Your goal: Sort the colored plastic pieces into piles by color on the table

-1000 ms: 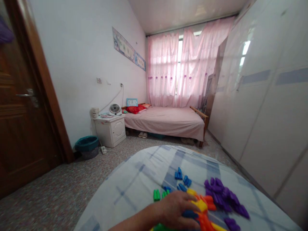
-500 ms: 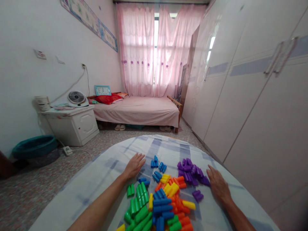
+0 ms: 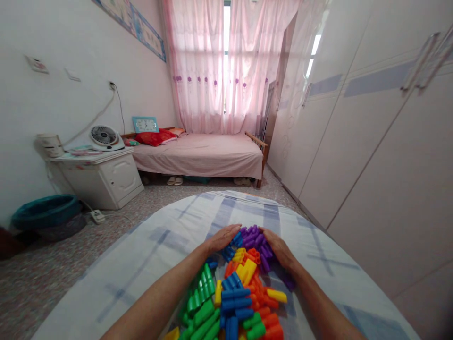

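A heap of coloured plastic bullet-shaped blocks [image 3: 236, 296] lies on a round table under a blue-checked white cloth [image 3: 166, 250]. Green ones sit at the left, blue and orange in the middle, purple blocks [image 3: 253, 237] at the far end. My left hand [image 3: 222, 237] lies open with fingers stretched, cupped against the far left side of the heap by the blue blocks. My right hand [image 3: 279, 249] is open too, its palm pressed against the purple blocks on the far right. The two fingertips nearly meet behind the pile.
Beyond the table stands a bed with a pink cover [image 3: 201, 158], a white nightstand [image 3: 101, 177] with a small fan [image 3: 104, 137], and a teal basin [image 3: 44, 215] on the floor. White wardrobe doors [image 3: 371, 141] line the right side.
The view tilted down from the room to the table. Both hands swept inward from wide apart and now bracket the far end of the pile, pushing the scattered blue and purple blocks together.
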Motion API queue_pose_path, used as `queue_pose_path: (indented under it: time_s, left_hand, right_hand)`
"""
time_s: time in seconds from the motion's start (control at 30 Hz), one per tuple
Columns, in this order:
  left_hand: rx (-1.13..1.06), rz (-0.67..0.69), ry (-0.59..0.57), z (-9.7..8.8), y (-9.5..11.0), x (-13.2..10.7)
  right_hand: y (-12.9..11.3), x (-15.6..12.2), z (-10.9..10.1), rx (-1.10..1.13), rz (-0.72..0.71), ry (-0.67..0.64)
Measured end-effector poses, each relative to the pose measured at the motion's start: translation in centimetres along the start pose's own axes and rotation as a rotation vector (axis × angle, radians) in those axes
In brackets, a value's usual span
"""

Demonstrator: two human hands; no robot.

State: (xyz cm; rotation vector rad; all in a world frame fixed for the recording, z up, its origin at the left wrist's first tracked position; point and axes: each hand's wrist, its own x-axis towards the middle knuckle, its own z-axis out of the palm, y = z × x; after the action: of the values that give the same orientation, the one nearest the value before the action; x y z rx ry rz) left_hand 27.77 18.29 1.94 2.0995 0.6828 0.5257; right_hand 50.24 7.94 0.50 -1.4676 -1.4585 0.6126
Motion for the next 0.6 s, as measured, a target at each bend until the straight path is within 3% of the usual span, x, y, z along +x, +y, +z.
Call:
queue_pose_path:
  time_s: [0.1,0.2,0.33,0.5,0.6]
  left_hand:
    - [-0.03,0.053,-0.013,0.2,1.5,-0.4]
    - [-0.114,0.054,0.023,-0.2,3.0,-1.3]
    - [-0.137,0.051,0.06,-1.1,5.6,-3.9]
    - [-0.161,0.025,0.149,-1.1,8.9,-9.7]
    - [-0.141,0.067,0.212,-0.5,9.8,-13.5]
  right_hand:
    - [-2.3,-0.1,1.5,0.127,0.044,-0.098]
    - [-5.0,-0.6,2.4,0.231,0.062,-0.091]
    - [-8.4,-2.9,3.0,0.359,0.001,-0.14]
    - [-11.6,-8.5,3.9,0.112,-0.159,-0.157]
    - [-12.5,-11.6,4.0,-0.062,-0.265,-0.201]
